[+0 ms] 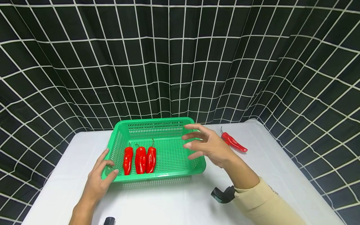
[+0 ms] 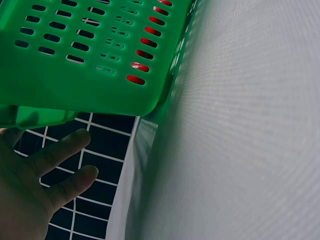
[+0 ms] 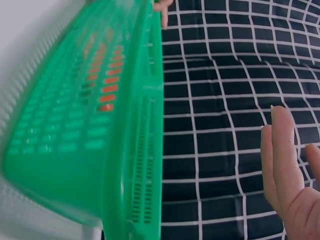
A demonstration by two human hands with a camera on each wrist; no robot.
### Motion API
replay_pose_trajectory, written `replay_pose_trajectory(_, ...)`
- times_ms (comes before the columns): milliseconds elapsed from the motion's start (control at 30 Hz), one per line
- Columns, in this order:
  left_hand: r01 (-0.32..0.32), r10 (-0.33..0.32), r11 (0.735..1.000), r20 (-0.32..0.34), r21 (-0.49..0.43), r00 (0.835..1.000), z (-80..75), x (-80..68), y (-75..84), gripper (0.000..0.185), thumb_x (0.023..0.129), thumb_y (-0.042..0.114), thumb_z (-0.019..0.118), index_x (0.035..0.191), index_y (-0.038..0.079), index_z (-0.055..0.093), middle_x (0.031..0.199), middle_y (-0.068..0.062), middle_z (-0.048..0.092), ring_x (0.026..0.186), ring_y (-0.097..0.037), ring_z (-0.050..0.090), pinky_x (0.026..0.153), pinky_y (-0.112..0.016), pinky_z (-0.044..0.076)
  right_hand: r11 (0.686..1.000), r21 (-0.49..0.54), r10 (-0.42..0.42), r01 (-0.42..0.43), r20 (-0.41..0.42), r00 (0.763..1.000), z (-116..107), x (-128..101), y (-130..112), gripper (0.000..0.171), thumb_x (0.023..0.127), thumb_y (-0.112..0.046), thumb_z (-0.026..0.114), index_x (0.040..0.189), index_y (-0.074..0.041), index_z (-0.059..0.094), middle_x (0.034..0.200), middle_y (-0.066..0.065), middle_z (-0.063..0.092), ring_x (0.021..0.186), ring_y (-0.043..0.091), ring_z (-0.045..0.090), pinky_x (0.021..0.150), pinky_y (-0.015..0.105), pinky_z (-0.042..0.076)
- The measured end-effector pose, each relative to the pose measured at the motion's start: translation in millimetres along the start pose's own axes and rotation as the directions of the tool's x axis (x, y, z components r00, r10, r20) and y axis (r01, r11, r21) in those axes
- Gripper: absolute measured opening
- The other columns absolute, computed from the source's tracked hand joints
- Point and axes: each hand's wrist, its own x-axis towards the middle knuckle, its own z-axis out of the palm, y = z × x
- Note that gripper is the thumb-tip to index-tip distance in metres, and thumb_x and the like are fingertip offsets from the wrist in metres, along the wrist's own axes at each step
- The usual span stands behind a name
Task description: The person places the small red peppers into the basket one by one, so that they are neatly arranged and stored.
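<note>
Three red chili peppers (image 1: 140,160) lie side by side in the left part of a green plastic basket (image 1: 171,173). At the basket's front left corner is my left hand (image 1: 97,179), its thumb and a finger over the rim; two of its fingers stretch out below the rim in the left wrist view. My right hand (image 1: 209,145) hovers over the basket's right end, fingers spread and nothing between them. To its right another red pepper (image 1: 234,143) lies on the table, and a further bit of red beside it is partly hidden by the hand.
A white cloth (image 1: 174,206) covers the table under the basket. Black curtains with white grid lines (image 1: 168,72) stand behind and on both sides. A black device (image 1: 223,194) is at the right wrist, and a dark piece (image 1: 109,221) shows at the bottom edge.
</note>
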Motion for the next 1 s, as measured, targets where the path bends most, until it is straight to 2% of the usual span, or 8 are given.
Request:
replay_pose_trajectory(267, -0.002, 0.003, 1.0, -0.008, 0.005, 1.0, 0.3, 0.5, -0.7, 0.015, 0.084, 0.016, 0.067, 0.094, 0.01, 0.058, 0.153, 0.002, 0.032, 0.135, -0.04, 0.032, 0.097, -0.068, 0.03, 0.999, -0.034, -0.029, 0.027, -0.05, 0.998, -22.8, -6.3, -8.6, 0.058, 0.087, -0.006, 0.07, 0.139, -0.013, 0.045, 0.13, 0.026, 0.049, 0.112, 0.046, 0.054, 0.074, 0.058, 0.052)
replay_pose_trajectory(500, -0.002, 0.002, 1.0, -0.016, 0.007, 1.0, 0.7, 0.2, -1.3, 0.014, 0.084, 0.015, 0.067, 0.093, 0.011, 0.058, 0.153, 0.004, 0.033, 0.134, -0.039, 0.034, 0.097, -0.067, 0.031, 0.992, -0.117, -0.058, 0.043, -0.125, 0.99, -47.1, -11.3, -17.6, 0.06, 0.088, -0.007, 0.069, 0.141, -0.013, 0.043, 0.13, 0.023, 0.049, 0.105, 0.039, 0.061, 0.071, 0.055, 0.053)
replay_pose_trajectory(867, 0.017, -0.016, 0.999, -0.017, 0.028, 1.0, 2.1, 0.2, 1.0, 0.013, 0.084, 0.015, 0.066, 0.093, 0.011, 0.058, 0.153, 0.003, 0.032, 0.136, -0.038, 0.031, 0.098, -0.067, 0.031, 0.989, -0.149, -0.041, 0.02, -0.136, 0.99, -86.0, -14.2, -13.4, 0.059, 0.089, -0.004, 0.067, 0.142, -0.013, 0.041, 0.132, 0.027, 0.046, 0.107, 0.037, 0.06, 0.075, 0.054, 0.052)
replay_pose_trajectory(1000, 0.01, -0.01, 1.0, -0.017, 0.019, 1.0, 1.7, 0.3, 0.6, 0.013, 0.084, 0.015, 0.066, 0.093, 0.011, 0.058, 0.153, 0.004, 0.032, 0.136, -0.038, 0.031, 0.099, -0.067, 0.03, 0.976, -0.217, -0.061, 0.031, -0.134, 0.989, -101.0, -13.8, -8.5, 0.06, 0.088, -0.005, 0.068, 0.142, -0.012, 0.041, 0.131, 0.025, 0.047, 0.106, 0.035, 0.061, 0.075, 0.052, 0.053)
